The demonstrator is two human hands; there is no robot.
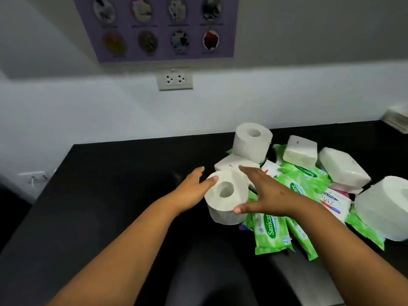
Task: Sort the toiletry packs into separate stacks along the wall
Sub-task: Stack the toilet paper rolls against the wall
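1. Both hands cup one toilet roll (225, 196): the left hand (191, 191) has its thumb on the roll's top edge, and the right hand (268, 194) spreads its fingers around the other side.
2. That roll sits tilted at the left edge of a pile on the black counter (110, 184).
3. Green wipe packs (272, 231) lie beside it, under the right wrist.
4. Another roll (252, 142) stands behind, near the wall (110, 111).
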